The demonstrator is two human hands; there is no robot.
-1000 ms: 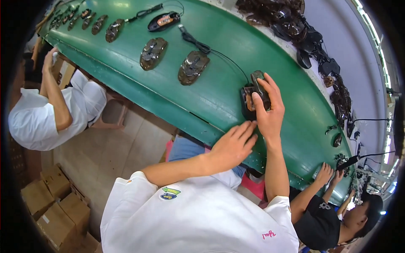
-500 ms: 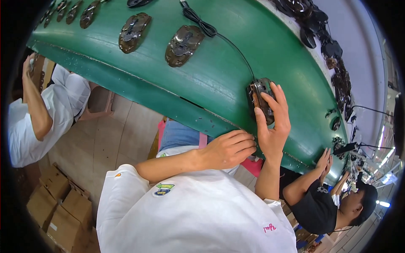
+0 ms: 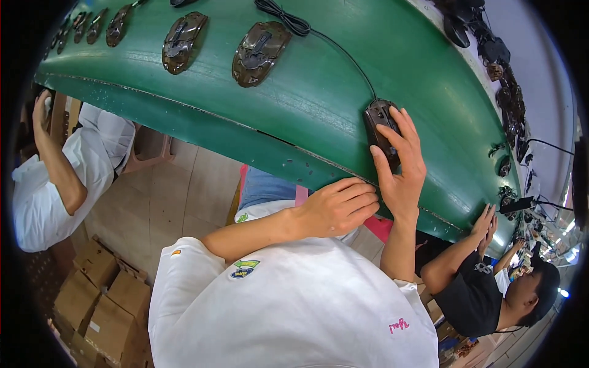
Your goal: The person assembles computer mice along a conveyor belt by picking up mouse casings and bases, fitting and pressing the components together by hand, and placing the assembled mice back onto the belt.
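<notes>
A dark, wired computer mouse (image 3: 381, 130) sits on the green work surface (image 3: 319, 116) in front of me. Its black cable runs away to the upper left. My right hand (image 3: 402, 147) is around it, thumb along the left side and fingers over the top and right side, covering part of it. My left hand (image 3: 342, 207) rests beside it at the near edge of the surface, fingers lightly bent and nothing visible in them. Left of the held mouse lies a translucent brown mouse shell (image 3: 262, 54), with a second shell (image 3: 185, 43) farther left.
A coiled cable (image 3: 288, 18) lies beyond the nearer shell. More shells (image 3: 118, 26) line the far left. Dark mouse parts (image 3: 512, 104) are heaped along the right ledge. Co-workers sit left (image 3: 67, 165) and right (image 3: 472, 294). Cardboard boxes (image 3: 110, 319) stand on the floor at lower left.
The held mouse has turned in my right hand: its brownish, uneven left side showed before, and now its dark top faces up. My left hand stays at the edge. The whole view has shifted slightly.
</notes>
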